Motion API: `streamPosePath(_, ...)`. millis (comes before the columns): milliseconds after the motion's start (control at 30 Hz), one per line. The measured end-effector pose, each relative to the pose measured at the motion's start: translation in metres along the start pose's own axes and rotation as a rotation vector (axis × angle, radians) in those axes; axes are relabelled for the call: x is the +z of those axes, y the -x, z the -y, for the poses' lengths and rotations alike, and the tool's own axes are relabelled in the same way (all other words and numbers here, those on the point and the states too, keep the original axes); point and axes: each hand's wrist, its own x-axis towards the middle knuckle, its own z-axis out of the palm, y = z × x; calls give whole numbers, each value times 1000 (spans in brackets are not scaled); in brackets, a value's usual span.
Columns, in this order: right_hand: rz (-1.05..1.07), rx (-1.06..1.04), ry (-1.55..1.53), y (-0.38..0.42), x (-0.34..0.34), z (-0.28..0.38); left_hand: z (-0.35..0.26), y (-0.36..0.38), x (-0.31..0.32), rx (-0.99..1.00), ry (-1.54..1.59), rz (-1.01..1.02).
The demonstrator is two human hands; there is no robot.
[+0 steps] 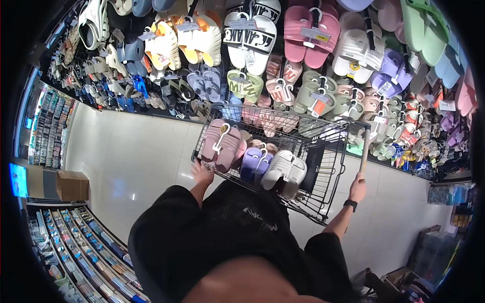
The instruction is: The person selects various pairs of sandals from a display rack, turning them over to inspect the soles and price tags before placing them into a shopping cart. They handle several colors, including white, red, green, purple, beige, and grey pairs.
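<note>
A black wire shopping cart (pixel 323 187) stands in front of me, holding pink slippers (pixel 221 144), purple slippers (pixel 256 164) and white slippers (pixel 284 170) on hangers. My right hand (pixel 357 188), with a black band at the wrist, is wrapped round the cart's handle (pixel 365 151). At the cart's near left corner is my left hand (pixel 202 172), just below the pink slippers. Its fingers reach up by the wire rim and look slightly spread; whether they touch the wire is hard to tell.
Racks of hanging slippers (pixel 251 40) run along the far side. A cardboard box (pixel 72 186) sits at the left, above shelves of small packaged goods (pixel 83 247). Pale floor tiles (pixel 141 146) stretch left of the cart. Boxes and bins (pixel 429 257) stand at the lower right.
</note>
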Motion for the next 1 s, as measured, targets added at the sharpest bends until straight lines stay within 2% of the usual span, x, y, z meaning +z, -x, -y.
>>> streamPosePath(33, -4, 1, -8, 6, -4, 5, 6, 0, 5, -61, 71, 55)
streamPosePath(133, -12, 10, 5, 19, 0, 11, 32, -18, 34, -22, 244, 101)
streamPosePath(167, -10, 11, 1, 25, -1, 14, 38, -23, 33, 6, 150, 78)
streamPosePath(200, -11, 8, -3, 27, -3, 19, 40, -40, 17, 77, 85, 245)
streamPosePath(267, 0, 9, -37, 36, -5, 23, 20, -65, -35, 284, -124, 346)
streamPosePath(300, 3, 12, -54, 41, -4, 26, -8, -68, -69, 188, 10, 215)
streamPosePath(367, -17, 86, -86, 53, -2, 35, -57, -107, -123, 437, 205, 77)
streamPosePath(400, -30, 126, -101, 61, 1, 44, -87, -117, -152, 517, 364, -104)
streamPosePath(433, -114, 88, 70, 75, -1, 65, -115, -150, -159, 582, 487, -161)
streamPosePath(533, -608, -346, -56, 113, -4, 166, -204, -183, -231, 811, 719, -500)
streamPosePath(600, -399, -567, -559, 127, -27, 268, -246, -207, -262, 869, 811, -687)
streamPosePath(633, -146, -583, -864, 133, -54, 322, -262, -219, -271, 882, 834, -765)
streamPosePath(667, -53, -662, -915, 140, -86, 379, -276, -233, -277, 891, 866, -843)
streamPosePath(700, -98, -796, -920, 140, -112, 428, -285, -248, -278, 952, 848, -887)
streamPosePath(733, -56, -842, -1012, 138, -133, 475, -289, -247, -289, 980, 889, -863)
streamPosePath(767, -127, -990, -947, 117, -143, 516, -292, -249, -297, 1014, 918, -881)
streamPosePath(800, -76, -1049, -965, 98, -146, 554, -294, -253, -300, 1046, 943, -898)
streamPosePath(833, 113, -1018, -972, 99, -164, 593, -299, -262, -299, 1089, 985, -939)
streamPosePath(867, 16, -1159, -812, 74, -157, 622, -306, -271, -295, 1095, 1004, -967)
streamPosePath(900, 85, -1199, -733, 53, -146, 646, -309, -277, -293, 1126, 1021, -988)
streamPosePath(1000, 486, -843, -672, 44, -129, 676, -310, -286, -291, 1213, 1048, -948)
